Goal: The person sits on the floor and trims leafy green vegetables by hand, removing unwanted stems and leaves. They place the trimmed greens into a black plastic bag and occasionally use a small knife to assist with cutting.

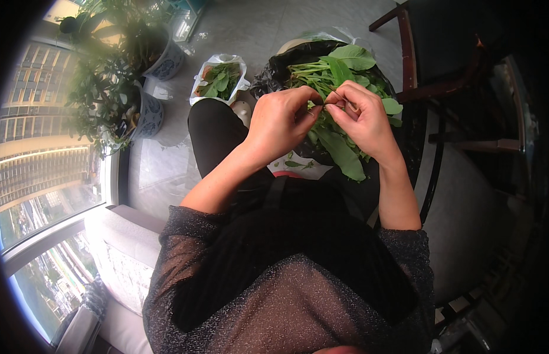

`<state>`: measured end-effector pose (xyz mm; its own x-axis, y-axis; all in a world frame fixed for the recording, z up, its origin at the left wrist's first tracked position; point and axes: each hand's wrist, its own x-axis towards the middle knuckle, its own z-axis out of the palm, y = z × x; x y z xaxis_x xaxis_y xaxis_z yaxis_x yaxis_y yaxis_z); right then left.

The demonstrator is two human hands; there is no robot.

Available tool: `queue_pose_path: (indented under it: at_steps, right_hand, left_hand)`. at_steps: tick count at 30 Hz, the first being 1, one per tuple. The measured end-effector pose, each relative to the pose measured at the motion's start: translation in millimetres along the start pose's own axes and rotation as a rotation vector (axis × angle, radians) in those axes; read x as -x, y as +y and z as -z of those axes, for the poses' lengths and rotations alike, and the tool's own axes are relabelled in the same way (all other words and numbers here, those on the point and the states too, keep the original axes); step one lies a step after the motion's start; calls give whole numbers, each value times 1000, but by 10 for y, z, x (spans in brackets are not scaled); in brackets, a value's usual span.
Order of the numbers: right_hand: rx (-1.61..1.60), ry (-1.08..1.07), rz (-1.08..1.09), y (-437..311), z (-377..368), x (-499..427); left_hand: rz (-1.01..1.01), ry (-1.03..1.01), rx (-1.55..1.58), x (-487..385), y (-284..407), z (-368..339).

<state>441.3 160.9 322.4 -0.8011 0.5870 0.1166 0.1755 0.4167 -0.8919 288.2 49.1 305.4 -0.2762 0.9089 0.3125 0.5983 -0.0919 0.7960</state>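
My left hand [283, 117] and my right hand [360, 110] meet fingertip to fingertip over a heap of leafy green stems. Each pinches a thin plant stem [324, 105] between thumb and forefinger; its ends are partly hidden by the fingers. Below them, long-stalked green leaves [352, 57] fill a black plastic bag [274, 73]. Some broad leaves [345, 155] hang over the bag's near side towards my lap. Left of the black bag, a smaller white plastic bag [244, 84] holds picked green leaves [221, 82].
Potted plants in blue-and-white pots [150, 113] stand at the left by a window [40, 128]. A dark wooden chair [407, 53] is at the right. Leaf scraps [296, 163] lie between my legs. A pale sofa [119, 248] is at the lower left, on grey floor tiles [257, 22].
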Motion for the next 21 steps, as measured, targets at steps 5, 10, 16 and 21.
queue_pose_path:
  at_steps: [5, 10, 16, 21]
  right_hand:
    - [15, 31, -11, -1, -38, 31]
    - [94, 40, -2, -14, -65, 74]
    - [121, 180, -6, 2, -183, 79]
    - [165, 263, 30, -6, -244, 79]
  left_hand:
    - [-66, -9, -89, 14, 2, -18]
    - [-116, 33, -181, 67, 54, -46]
    - [-159, 130, -272, 64, 54, -136]
    - [-161, 167, -311, 56, 55, -196]
